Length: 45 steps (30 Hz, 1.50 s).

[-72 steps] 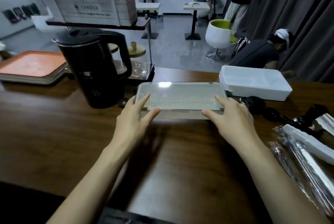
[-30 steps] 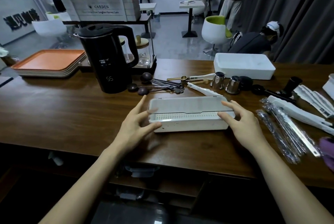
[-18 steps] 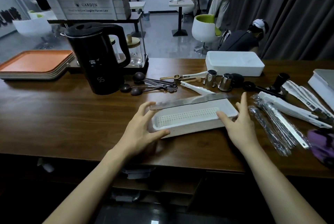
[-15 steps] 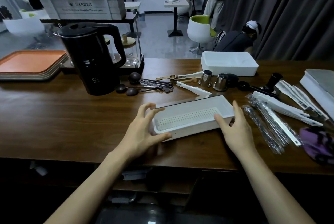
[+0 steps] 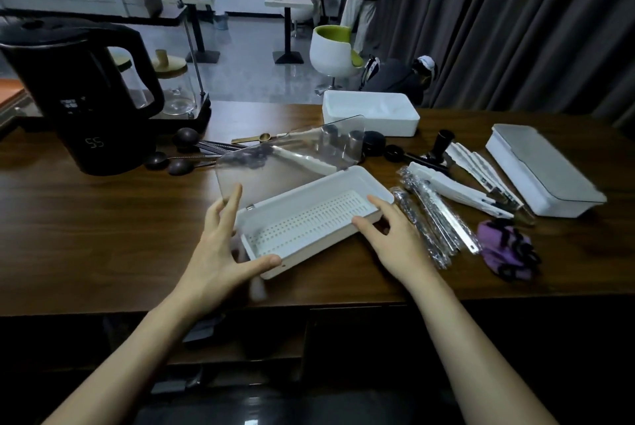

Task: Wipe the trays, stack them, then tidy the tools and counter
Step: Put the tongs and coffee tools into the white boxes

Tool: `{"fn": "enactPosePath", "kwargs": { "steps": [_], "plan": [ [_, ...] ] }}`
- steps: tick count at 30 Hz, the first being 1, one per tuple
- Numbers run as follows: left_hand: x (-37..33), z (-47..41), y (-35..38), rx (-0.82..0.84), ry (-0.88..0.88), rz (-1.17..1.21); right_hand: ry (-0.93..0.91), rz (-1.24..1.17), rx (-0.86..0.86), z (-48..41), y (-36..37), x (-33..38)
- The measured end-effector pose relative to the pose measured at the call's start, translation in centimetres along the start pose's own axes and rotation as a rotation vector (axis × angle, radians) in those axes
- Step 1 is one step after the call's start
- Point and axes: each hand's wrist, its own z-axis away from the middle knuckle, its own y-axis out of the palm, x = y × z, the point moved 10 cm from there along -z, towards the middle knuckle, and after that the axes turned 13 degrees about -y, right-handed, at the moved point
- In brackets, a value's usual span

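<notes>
A white box (image 5: 343, 174) with a perforated insert lies slanted near the counter's front edge. Its clear hinged lid (image 5: 285, 163) stands raised at the back. My left hand (image 5: 220, 253) holds the box's left end, thumb along the front rim and fingertips up against the lid. My right hand (image 5: 395, 239) pinches the right end wall. A crumpled purple cloth (image 5: 505, 249) lies on the counter to the right. Only a sliver of the orange trays (image 5: 7, 91) shows at the far left edge.
A black kettle (image 5: 82, 98) stands back left, with dark spoons (image 5: 182, 156) beside it. An open white tray (image 5: 371, 112) sits at the back. Wrapped utensils (image 5: 429, 218) and a second lidded box (image 5: 543, 170) lie to the right. Small tools are partly hidden behind the lid.
The box came toward me from beside the kettle to the front edge and turned slanted. Its clear lid swung up from shut to raised. Both hands stayed at its ends.
</notes>
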Motion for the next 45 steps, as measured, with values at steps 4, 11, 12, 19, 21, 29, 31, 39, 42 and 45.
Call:
{"fn": "enactPosePath", "kwargs": {
  "steps": [4, 11, 12, 19, 21, 29, 31, 39, 42, 45],
  "plan": [
    [-0.9, 1.2, 1.9, -0.073, -0.042, 0.018, -0.028, -0.017, 0.045, -0.3, -1.6, -0.8],
    [-3.1, 2.0, 5.8, -0.186, -0.137, 0.045, -0.137, 0.213, 0.113, 0.1, -10.4, -3.9],
    [-3.3, 1.9, 6.2, -0.198, -0.159, 0.052, -0.134, 0.224, 0.102, 0.2, -11.8, -4.8],
    [-4.3, 1.2, 7.8, -0.243, -0.258, 0.043, -0.185, 0.249, -0.118, 0.5, -18.5, -8.9],
    [-4.4, 0.9, 7.9, -0.26, -0.267, 0.045, -0.171, 0.255, -0.203, 0.1, -20.2, -10.0],
    [-4.4, -0.2, 8.3, -0.221, -0.275, 0.094, 0.074, 0.511, 0.087, -4.9, -19.7, -16.1],
    [-4.8, -0.3, 8.1, -0.218, -0.278, 0.135, 0.127, 0.503, 0.103, -5.9, -19.4, -17.2],
    [-4.6, -0.9, 6.7, -0.184, -0.275, 0.115, 0.238, 0.649, 0.118, -7.1, -19.9, -18.2],
    [-4.2, -1.4, 6.5, -0.144, -0.298, 0.127, 0.222, 0.644, 0.099, -6.9, -19.9, -17.7],
    [-3.7, -1.7, 6.0, -0.067, -0.322, 0.141, 0.195, 0.551, 0.045, -6.3, -20.2, -17.2]
  ]
}}
